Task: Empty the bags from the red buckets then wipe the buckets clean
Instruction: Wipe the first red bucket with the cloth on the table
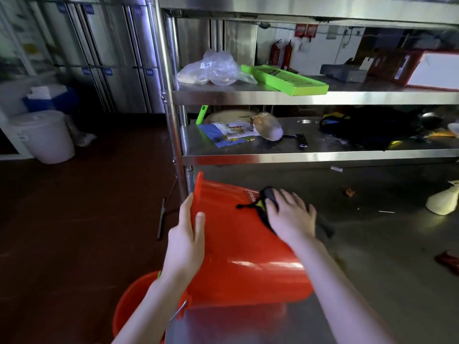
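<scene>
A red bucket (238,256) lies on its side on the steel table (372,244), its bottom end toward the shelves. My left hand (186,234) rests flat against the bucket's left side, steadying it. My right hand (289,214) presses a dark cloth (265,197) onto the bucket's upper wall near a label. A second red bucket (134,301) stands on the floor below the table's corner, partly hidden by my left arm.
Steel shelves (298,98) rise behind the table with a clear plastic bag (213,68), a green tray (285,79) and papers. A white bag (444,202) and red scraps (447,263) lie on the table's right. A white bin (47,137) stands on the floor at left.
</scene>
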`<action>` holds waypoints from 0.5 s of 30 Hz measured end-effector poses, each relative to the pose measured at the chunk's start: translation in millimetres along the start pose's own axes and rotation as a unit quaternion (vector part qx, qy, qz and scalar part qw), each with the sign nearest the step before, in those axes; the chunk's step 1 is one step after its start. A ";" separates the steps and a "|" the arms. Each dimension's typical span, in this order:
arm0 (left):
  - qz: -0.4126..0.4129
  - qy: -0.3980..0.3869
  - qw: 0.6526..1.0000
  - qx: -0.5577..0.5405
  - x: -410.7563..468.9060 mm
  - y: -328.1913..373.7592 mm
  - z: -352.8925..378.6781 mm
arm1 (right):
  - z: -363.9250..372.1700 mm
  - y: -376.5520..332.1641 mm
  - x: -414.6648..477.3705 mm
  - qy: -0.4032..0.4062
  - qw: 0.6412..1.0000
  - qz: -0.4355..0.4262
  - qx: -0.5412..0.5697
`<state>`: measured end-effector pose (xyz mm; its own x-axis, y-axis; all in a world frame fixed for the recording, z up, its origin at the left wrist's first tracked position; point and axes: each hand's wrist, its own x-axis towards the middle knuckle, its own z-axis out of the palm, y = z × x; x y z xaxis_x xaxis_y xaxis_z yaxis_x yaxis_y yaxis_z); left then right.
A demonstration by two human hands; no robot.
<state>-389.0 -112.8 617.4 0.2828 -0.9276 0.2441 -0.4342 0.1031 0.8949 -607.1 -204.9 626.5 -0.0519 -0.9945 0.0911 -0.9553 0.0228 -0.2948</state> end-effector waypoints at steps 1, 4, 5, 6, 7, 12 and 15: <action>0.005 0.011 1.000 0.001 0.7 -1.0 1.9 | 4.8 -25.4 -8.5 0.043 0.997 -0.060 -0.016; 0.011 0.038 0.999 0.014 7.1 -3.9 -0.2 | 19.4 -90.0 -43.3 0.085 0.964 -0.254 -0.001; 0.013 0.038 0.999 0.008 7.4 -4.9 -1.7 | 23.3 -97.7 -50.7 0.080 0.954 -0.290 0.005; 0.020 0.038 0.999 0.004 6.4 -5.9 -3.0 | 24.4 -96.6 -52.8 0.081 0.949 -0.304 0.009; 0.031 0.039 0.999 0.002 3.8 -6.7 -4.2 | 23.5 -88.5 -50.2 0.084 0.950 -0.302 0.010; 0.058 0.036 0.998 -0.018 -23.9 -20.3 -7.0 | 4.3 -2.1 -4.4 0.008 0.998 -0.064 -0.018; 0.072 0.039 0.996 -0.026 -40.7 -32.1 -10.1 | -11.0 27.0 19.5 -0.090 0.995 0.042 0.029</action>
<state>-378.0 -74.7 582.5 0.2880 -0.8713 0.3973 -0.4308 0.2527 0.8663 -637.1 -222.5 630.8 -0.0733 -0.9915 -0.1072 -0.9314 0.1065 -0.3481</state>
